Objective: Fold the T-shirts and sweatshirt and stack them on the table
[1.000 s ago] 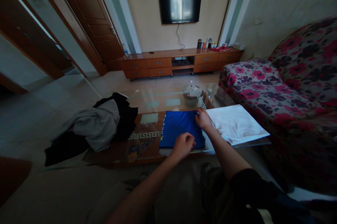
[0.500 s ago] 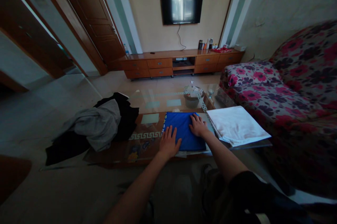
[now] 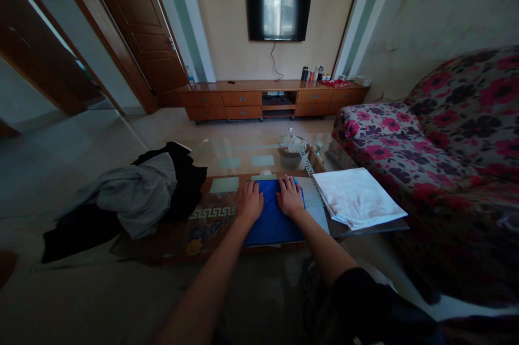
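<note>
A folded blue cloth (image 3: 272, 223) lies on the glass-topped coffee table (image 3: 227, 164) right in front of me. My left hand (image 3: 250, 201) rests flat on the cloth's far left part, fingers stretched out. My right hand (image 3: 290, 196) lies flat on its far right part, fingers spread. Both hands press down side by side and hold nothing. A folded white cloth (image 3: 357, 197) lies on the table just to the right of the blue one.
A heap of grey and black clothes (image 3: 133, 193) covers the table's left end. A small bowl with clutter (image 3: 292, 149) stands at the far side. A floral sofa (image 3: 441, 139) fills the right. A wooden TV cabinet (image 3: 271, 97) and wall television (image 3: 279, 13) are behind.
Both hands have slid forward to the far edge of the blue cloth and lie flat side by side. The left hand, fisted a second ago, has opened. The view shifted slightly.
</note>
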Action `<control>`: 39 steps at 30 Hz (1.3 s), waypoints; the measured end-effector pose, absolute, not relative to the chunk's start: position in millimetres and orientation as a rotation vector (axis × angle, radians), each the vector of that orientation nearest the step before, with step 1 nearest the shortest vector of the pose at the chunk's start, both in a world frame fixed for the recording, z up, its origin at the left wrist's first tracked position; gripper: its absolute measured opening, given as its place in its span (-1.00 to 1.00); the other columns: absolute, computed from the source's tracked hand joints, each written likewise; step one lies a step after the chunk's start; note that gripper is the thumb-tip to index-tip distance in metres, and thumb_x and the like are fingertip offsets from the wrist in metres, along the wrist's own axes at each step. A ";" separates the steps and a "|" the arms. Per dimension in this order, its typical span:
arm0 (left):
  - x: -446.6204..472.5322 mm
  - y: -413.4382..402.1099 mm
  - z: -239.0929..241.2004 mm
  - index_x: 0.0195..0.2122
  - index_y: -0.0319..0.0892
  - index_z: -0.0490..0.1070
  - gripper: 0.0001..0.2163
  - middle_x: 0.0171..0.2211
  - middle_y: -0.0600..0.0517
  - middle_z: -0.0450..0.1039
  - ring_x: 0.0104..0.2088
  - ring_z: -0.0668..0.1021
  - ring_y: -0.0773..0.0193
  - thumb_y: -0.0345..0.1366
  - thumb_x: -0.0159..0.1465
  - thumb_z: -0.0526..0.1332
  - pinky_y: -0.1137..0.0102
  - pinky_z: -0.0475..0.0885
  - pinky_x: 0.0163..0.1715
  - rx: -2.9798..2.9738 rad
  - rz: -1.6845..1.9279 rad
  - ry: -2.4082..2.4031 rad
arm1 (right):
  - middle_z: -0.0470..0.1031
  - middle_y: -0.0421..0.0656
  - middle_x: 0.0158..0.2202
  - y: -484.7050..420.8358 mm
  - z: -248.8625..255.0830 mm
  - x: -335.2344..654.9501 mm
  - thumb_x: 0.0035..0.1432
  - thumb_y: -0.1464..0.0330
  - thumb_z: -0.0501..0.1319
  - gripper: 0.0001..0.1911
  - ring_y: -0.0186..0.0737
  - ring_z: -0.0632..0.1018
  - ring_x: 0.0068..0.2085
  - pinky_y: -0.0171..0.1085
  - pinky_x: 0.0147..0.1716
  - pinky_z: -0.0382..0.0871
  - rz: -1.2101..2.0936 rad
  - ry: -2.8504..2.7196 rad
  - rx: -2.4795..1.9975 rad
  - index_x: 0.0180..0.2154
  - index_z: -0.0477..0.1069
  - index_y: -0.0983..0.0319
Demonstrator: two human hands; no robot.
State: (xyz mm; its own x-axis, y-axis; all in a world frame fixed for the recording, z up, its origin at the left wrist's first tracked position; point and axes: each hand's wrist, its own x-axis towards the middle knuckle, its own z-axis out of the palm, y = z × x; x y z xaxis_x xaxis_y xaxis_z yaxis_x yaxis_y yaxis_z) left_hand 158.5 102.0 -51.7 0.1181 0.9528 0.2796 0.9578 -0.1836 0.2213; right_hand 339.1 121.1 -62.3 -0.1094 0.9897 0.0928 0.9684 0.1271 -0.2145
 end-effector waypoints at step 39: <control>166.7 117.5 -86.2 0.45 -0.04 0.10 -0.43 0.47 0.06 0.02 0.46 0.10 0.12 -0.18 0.41 -0.02 0.11 0.00 0.43 -2.562 -0.534 -1.907 | -0.08 -0.13 0.50 118.1 -74.8 310.8 0.47 0.10 -0.19 -0.35 -0.10 -0.04 0.49 -0.04 0.42 -0.26 0.207 -2.274 -1.818 0.46 0.03 0.18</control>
